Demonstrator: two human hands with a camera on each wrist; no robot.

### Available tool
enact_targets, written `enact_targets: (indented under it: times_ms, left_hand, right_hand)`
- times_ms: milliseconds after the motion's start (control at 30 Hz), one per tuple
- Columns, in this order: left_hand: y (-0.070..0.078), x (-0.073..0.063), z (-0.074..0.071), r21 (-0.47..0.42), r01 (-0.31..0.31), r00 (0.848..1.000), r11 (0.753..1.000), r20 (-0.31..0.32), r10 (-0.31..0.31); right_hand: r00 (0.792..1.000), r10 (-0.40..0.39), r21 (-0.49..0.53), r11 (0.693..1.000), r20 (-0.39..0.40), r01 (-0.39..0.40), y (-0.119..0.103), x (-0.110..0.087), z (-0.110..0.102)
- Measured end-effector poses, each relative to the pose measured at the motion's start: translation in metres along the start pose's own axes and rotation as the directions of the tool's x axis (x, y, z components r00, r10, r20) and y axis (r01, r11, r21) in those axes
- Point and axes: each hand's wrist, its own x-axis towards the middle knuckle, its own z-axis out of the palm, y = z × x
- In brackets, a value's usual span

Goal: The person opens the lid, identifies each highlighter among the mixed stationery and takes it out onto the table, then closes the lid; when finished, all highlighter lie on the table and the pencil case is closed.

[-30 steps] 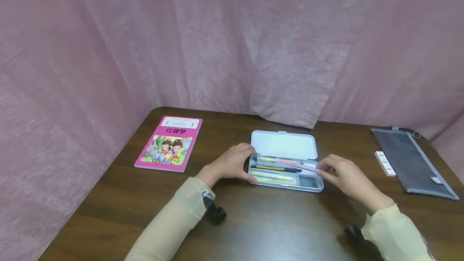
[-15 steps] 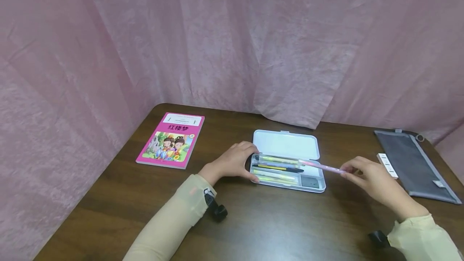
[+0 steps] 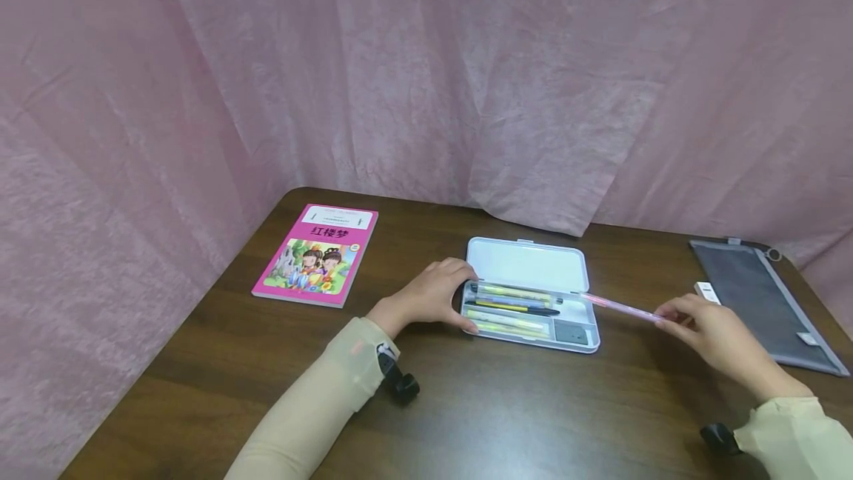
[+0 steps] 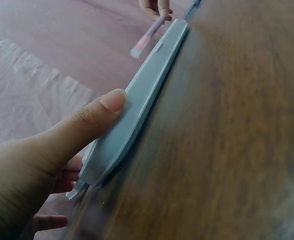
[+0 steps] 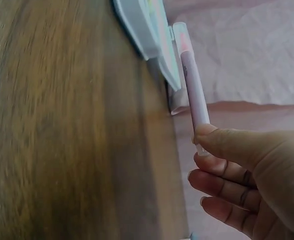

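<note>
A white plastic pencil case (image 3: 526,265) lies on the table with its lid raised toward the back. My left hand (image 3: 429,296) grips its left end, the thumb (image 4: 114,100) against the front wall and the fingers round the far side. Inside are several pale yellow-green pens, a black-and-yellow pen (image 3: 516,307) and a grey block (image 3: 571,333) in the right corner compartment. Out to the right, my right hand (image 3: 723,339) pinches a pink-purple pen (image 5: 194,90) by one end between thumb and index finger. Its clear-capped end points at the case and overlaps its right edge in the head view.
A pink illustrated book (image 3: 316,258) lies at the left on the brown table (image 3: 426,421). At the right are a grey mesh zip pouch (image 3: 760,295) and a small white block (image 3: 706,292), partly covered by the right hand. A pink curtain (image 3: 400,80) hangs behind.
My right hand has drawn the pink-purple pen rightward out of the pencil case and now covers part of the white block. My left hand keeps its grip on the case.
</note>
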Motion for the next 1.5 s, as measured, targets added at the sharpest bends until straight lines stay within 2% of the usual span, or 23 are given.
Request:
enact_targets:
  times_ms: [300,600,767,1033,1267,1500]
  left_hand:
    - [0.000,-0.001,-0.001,-0.014,0.007,1.000,1.000,0.006,-0.007]
    - [0.000,-0.001,0.000,-0.027,0.016,1.000,1.000,0.010,-0.016]
    - [0.000,-0.001,0.000,-0.021,0.017,1.000,1.000,0.012,-0.016]
    - [0.003,-0.003,-0.003,0.025,-0.013,1.000,1.000,0.005,0.013]
    - [0.005,-0.005,-0.004,0.061,-0.013,1.000,0.998,0.017,0.012]
    - [0.005,-0.004,-0.004,0.080,-0.019,1.000,0.997,0.011,0.018]
  right_hand:
    - [0.999,0.041,-0.020,0.999,0.033,-0.040,0.016,-0.004,0.007]
    - [0.987,0.123,-0.043,0.992,0.100,-0.119,0.031,-0.006,0.014]
    - [0.984,0.134,-0.056,0.990,0.115,-0.128,0.033,-0.004,0.013]
    - [0.967,0.172,-0.042,0.985,0.188,-0.167,0.034,-0.003,0.013]
    - [0.975,0.153,-0.047,0.988,0.163,-0.147,0.033,-0.004,0.014]
    - [0.974,0.161,-0.047,0.987,0.160,-0.155,0.035,-0.005,0.013]
